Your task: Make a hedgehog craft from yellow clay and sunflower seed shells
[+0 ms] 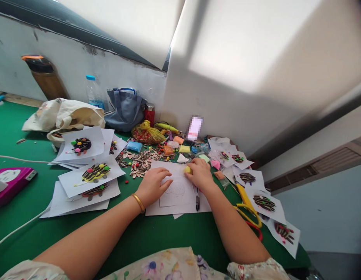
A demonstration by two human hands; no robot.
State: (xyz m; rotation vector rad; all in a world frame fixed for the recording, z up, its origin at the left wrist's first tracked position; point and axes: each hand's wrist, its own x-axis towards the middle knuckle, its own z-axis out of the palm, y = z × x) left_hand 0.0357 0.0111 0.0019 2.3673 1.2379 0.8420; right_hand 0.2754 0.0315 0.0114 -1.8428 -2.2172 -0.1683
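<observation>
White sheets (154, 206) lie on the green table in front of me, the top one with a faint pencil drawing (176, 189). My left hand (154, 184), with a gold bangle at the wrist, rests over the left part of the paper, fingers apart and nothing in them. My right hand (200, 173) is at the paper's right side, its fingers closed on a small yellow lump (187, 170). A black pen (197, 201) lies on the paper below that hand. Sunflower seeds (141, 161) are heaped behind my left hand, with small coloured balls among them.
Sheets with seed-decorated hedgehogs lie at left (95, 174) and right (265, 203). Clay packets (184, 149), a phone (194, 128) and bags (126, 111) sit along the wall. Yellow scissors (250, 212) are beside my right forearm. A magenta box (15, 184) is far left.
</observation>
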